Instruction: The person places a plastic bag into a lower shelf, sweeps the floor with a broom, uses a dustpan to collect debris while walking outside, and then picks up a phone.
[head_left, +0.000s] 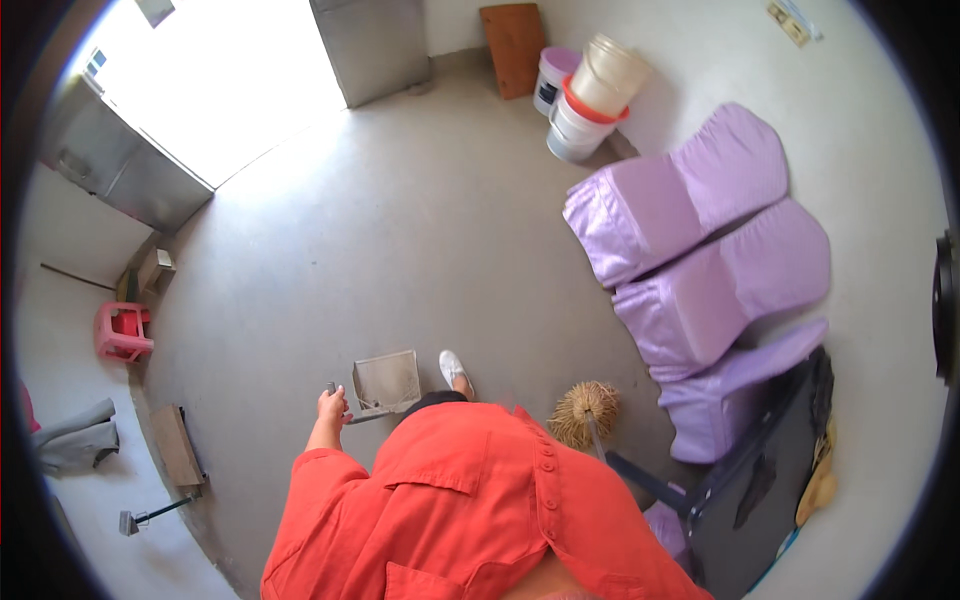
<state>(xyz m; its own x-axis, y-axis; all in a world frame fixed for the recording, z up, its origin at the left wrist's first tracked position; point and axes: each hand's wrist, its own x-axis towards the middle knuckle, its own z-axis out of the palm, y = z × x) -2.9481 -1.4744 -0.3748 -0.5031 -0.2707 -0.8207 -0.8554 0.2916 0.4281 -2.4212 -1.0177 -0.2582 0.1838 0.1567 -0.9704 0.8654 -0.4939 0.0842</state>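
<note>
My left hand (333,405) is closed around the end of a grey handle, whose tip shows above my fingers. A rod runs from near that hand to a pale, boxy long-handled dustpan (388,380), low by the floor ahead of me. My right hand is out of sight. A straw broom (587,412) stands with its bristles down at my right side. Its handle slants back towards my red shirt and passes out of view, so what holds it is hidden. One white shoe (452,366) shows right of the dustpan.
Purple-covered chairs (690,300) line the right wall, beside a dark table (760,480). Stacked buckets (590,105) and a brown board (513,50) stand in the far corner. A pink stool (125,332) and a wooden bench (178,447) are at the left wall. The bright doorway (230,80) opens far left.
</note>
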